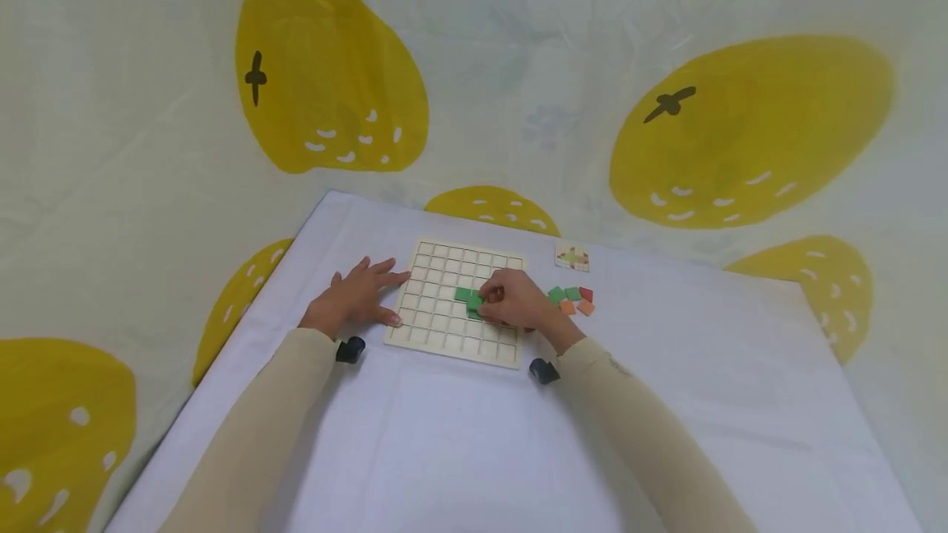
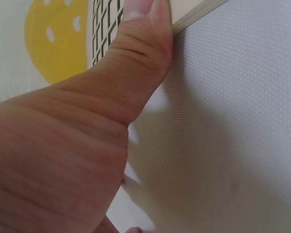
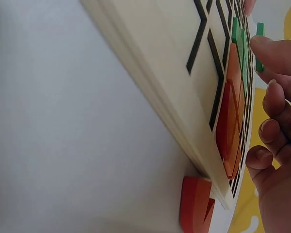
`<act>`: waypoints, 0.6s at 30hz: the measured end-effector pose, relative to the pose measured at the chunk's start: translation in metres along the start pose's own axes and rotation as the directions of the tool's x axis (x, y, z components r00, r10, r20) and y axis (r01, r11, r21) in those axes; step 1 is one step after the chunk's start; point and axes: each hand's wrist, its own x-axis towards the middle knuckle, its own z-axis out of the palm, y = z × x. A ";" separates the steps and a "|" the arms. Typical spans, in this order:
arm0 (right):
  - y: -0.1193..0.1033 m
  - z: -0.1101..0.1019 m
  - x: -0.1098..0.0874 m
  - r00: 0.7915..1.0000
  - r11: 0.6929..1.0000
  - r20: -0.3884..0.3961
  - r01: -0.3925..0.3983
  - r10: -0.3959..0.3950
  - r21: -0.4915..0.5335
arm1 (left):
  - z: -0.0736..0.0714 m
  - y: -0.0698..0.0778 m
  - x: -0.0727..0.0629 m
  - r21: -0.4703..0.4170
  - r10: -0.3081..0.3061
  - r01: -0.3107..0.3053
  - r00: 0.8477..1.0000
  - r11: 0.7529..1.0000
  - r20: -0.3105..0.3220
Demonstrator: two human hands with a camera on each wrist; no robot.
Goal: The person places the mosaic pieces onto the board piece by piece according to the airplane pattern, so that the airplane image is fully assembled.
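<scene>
- The board (image 1: 437, 327) — pale wood, with dark lines marking out a grid of squares — lies flat on the white cloth (image 1: 444, 451).
- At the board's left edge, the person's left hand (image 1: 355, 298) rests with fingers spread and mostly straight; the thumb and a fingertip touch the rim, and it has hold of nothing.
- Over the board, right of its middle, is the right hand (image 1: 511, 300). Its thumb and forefinger pinch one held tile (image 3: 260, 34), a green one, nearly closed on it; the other fingers curl loosely.
- On the board, under and beside the right hand, lie more green tiles (image 1: 462, 294).
- Also on the board, as the right wrist view shows, are orange tiles (image 3: 234, 65) next to the green ones, with a red tile (image 3: 223, 121) alongside; the hand hides these in the head view.
- Just to the right of the board sits a loose pile (image 1: 573, 294) of green, orange and red tiles.
- Off the board's far right corner lies a small picture card (image 1: 572, 256); its printed figure is too small to read.
- Behind the board hangs a pale curtain (image 1: 511, 15) printed with large yellow fruit — some with a dark stem mark.
</scene>
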 end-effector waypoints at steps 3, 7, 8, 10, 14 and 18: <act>0.001 0.001 0.001 1.000 1.000 -0.007 0.011 -0.011 -0.002 | 0.001 0.003 0.002 0.015 -0.004 0.004 1.000 1.000 -0.003; -0.001 0.004 0.006 1.000 1.000 -0.008 0.013 -0.013 -0.002 | 0.000 0.001 0.001 0.004 -0.015 0.015 1.000 1.000 0.000; -0.002 0.004 0.006 1.000 1.000 -0.010 0.012 -0.012 0.000 | 0.000 0.001 0.000 0.001 -0.016 0.016 1.000 1.000 0.001; -0.003 0.006 0.008 1.000 1.000 -0.011 0.013 -0.013 -0.003 | 0.000 0.001 0.000 -0.011 -0.017 0.017 1.000 1.000 0.002; -0.005 0.008 0.011 1.000 1.000 -0.014 0.011 -0.011 -0.008 | -0.001 0.001 -0.001 -0.021 -0.007 0.007 1.000 1.000 0.008; -0.008 0.010 0.013 1.000 1.000 -0.014 -0.014 0.014 0.013 | -0.002 0.002 -0.001 -0.017 -0.003 0.003 1.000 1.000 0.008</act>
